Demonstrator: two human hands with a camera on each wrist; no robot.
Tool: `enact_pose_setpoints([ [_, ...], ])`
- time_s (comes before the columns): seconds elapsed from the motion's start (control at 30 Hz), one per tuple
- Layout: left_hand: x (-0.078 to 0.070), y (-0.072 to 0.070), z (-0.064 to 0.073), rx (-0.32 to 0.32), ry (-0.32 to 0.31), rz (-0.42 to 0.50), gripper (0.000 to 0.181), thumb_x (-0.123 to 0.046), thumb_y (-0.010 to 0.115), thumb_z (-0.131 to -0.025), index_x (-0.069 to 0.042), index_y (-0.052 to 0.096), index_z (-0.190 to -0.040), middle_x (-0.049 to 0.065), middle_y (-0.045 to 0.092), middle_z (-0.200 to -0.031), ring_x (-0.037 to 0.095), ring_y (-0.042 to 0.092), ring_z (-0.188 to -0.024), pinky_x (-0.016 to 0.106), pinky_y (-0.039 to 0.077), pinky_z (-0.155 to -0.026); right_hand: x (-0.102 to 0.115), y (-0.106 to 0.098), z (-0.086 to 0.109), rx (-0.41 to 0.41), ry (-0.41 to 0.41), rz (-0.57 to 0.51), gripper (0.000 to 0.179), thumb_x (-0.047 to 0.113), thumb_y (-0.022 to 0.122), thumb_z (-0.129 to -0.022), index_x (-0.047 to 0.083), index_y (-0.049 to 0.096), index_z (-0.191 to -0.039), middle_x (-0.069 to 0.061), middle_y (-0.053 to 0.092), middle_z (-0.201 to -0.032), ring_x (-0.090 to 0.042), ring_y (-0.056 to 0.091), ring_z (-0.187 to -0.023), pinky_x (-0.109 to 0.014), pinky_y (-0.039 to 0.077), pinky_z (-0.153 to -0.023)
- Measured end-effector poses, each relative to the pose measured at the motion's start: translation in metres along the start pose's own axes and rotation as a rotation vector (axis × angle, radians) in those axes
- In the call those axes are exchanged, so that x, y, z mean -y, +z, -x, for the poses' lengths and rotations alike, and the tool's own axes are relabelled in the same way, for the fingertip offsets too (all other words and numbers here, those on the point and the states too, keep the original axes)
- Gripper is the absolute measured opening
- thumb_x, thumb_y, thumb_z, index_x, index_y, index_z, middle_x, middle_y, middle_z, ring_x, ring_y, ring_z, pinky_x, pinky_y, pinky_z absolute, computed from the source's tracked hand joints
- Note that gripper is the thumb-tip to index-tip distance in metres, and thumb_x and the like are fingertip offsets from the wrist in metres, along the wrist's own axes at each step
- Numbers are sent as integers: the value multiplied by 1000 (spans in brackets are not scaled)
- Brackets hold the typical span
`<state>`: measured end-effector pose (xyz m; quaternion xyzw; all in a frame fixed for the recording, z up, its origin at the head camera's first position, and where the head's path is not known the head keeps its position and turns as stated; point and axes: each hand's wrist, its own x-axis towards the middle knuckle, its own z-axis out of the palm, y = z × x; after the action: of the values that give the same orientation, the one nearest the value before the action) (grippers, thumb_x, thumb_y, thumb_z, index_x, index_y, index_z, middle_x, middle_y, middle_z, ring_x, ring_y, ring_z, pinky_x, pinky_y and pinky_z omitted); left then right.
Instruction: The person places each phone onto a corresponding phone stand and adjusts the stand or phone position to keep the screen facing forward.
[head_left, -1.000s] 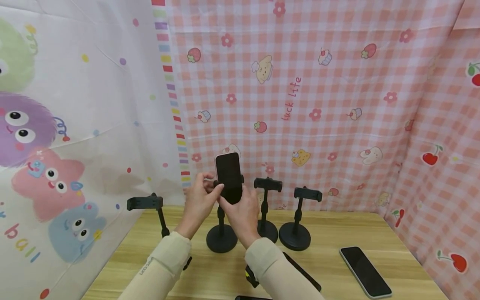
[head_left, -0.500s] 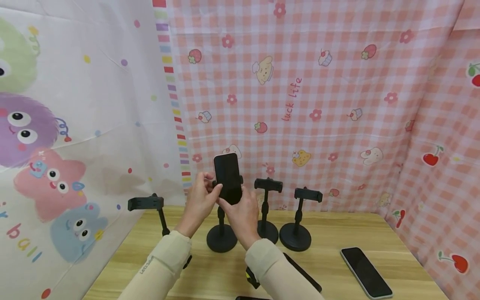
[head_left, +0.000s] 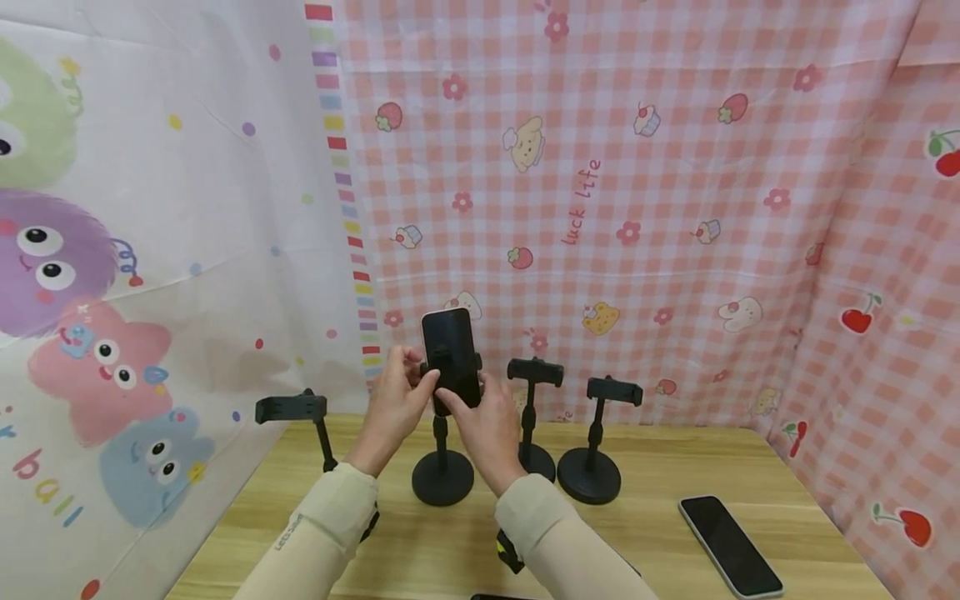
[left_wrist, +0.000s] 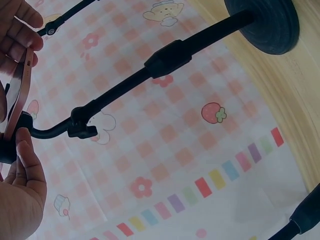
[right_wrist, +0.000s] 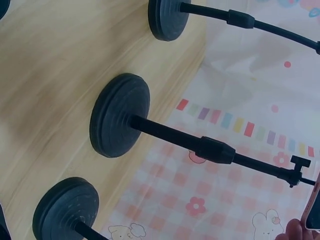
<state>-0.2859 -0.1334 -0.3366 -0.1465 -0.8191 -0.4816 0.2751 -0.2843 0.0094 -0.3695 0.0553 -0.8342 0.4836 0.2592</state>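
A smartphone (head_left: 452, 346) with a dark screen stands nearly upright, slightly tilted, in the clamp of a black phone stand (head_left: 442, 479). Clamp ends show at both sides of it. My left hand (head_left: 395, 408) pinches the clamp's left end and the phone's edge, thumb in front. In the left wrist view, fingers of that hand (left_wrist: 25, 185) lie against the black clamp (left_wrist: 22, 122) beside the pinkish phone edge (left_wrist: 21, 95). My right hand (head_left: 491, 421) grips the phone's lower right part, thumb on the front. Its far fingers are hidden in the head view.
Two phone stands with bare clamps (head_left: 536, 371) (head_left: 615, 390) stand to the right, another clamp (head_left: 291, 407) to the left. A pale-edged phone (head_left: 731, 546) lies on the wooden table (head_left: 660, 467) at right. Dark items lie partly behind my right sleeve. Printed cloths hang behind.
The phone and its clamp have turned slightly to the left, both hands moving along with them. The stand's base has stayed in place.
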Motion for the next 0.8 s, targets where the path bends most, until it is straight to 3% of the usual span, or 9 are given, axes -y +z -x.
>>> enact_pose_setpoints([
  [0.2,0,-1,0,1,1,0,28,-16,67,-97,-5,46,-111,13,62,-90,25,59,-78,37,50,-67,0,-5,-5,21,-16,-4,55,55,68,-89,11,63,-122,-3,61,-100,-19,61,-84,-37,52,-71],
  [0.47,4,-3,0,12,28,-6,28,-16,67,-96,-4,47,-110,12,63,-87,23,58,-75,35,50,-67,0,-9,-12,56,-49,-80,47,41,60,-99,9,59,-134,-9,64,-114,-24,65,-99,-44,54,-85],
  [0.8,7,-7,0,17,41,-44,27,-14,67,-97,-3,47,-112,12,65,-88,23,57,-74,35,49,-67,2,-12,-18,117,-58,-130,47,35,53,-104,8,51,-142,-12,61,-128,-26,65,-107,-45,54,-88],
])
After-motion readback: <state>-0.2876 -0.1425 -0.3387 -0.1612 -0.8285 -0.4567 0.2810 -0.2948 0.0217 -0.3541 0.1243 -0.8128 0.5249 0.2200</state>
